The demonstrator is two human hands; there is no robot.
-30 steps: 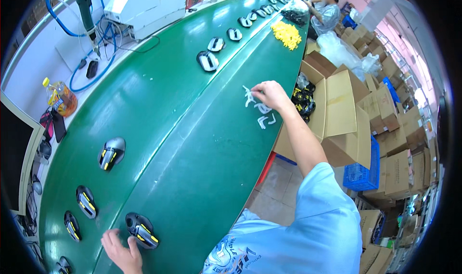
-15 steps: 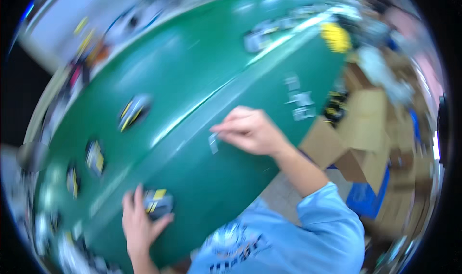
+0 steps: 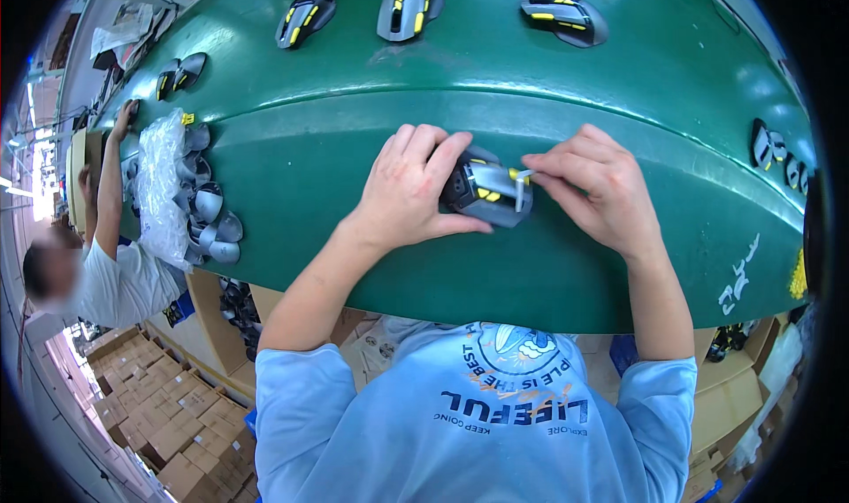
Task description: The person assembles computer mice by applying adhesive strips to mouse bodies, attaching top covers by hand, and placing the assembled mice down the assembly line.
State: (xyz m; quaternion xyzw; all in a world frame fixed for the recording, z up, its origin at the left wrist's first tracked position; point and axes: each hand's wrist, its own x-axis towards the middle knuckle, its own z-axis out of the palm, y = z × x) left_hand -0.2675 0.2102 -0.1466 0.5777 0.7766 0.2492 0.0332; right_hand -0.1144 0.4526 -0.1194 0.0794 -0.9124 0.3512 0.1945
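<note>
A grey and black computer mouse (image 3: 489, 187) with yellow buttons rests on the green table (image 3: 309, 247) in front of me. My left hand (image 3: 407, 185) grips it from the left, thumb on its near side and fingers over its far side. Closed in a pinch, my right hand (image 3: 601, 189) is at the mouse's right end. Its thumb and forefinger hold a small clear, whitish strip (image 3: 521, 194), which hangs over the yellow-marked buttons. I cannot tell how much of the strip touches the mouse.
Other mice (image 3: 409, 10) lie along the far green surface, with more (image 3: 768, 145) at the right. Left are grey shells (image 3: 212, 202) beside a plastic bag (image 3: 164, 185) and a co-worker (image 3: 124, 264). Clear strips (image 3: 738, 275) lie near the right edge; cartons (image 3: 186, 423) stand below.
The view has swung round and sharpened. My right hand has brought the strip over to the mouse, which my left hand still holds; the hands were far apart before.
</note>
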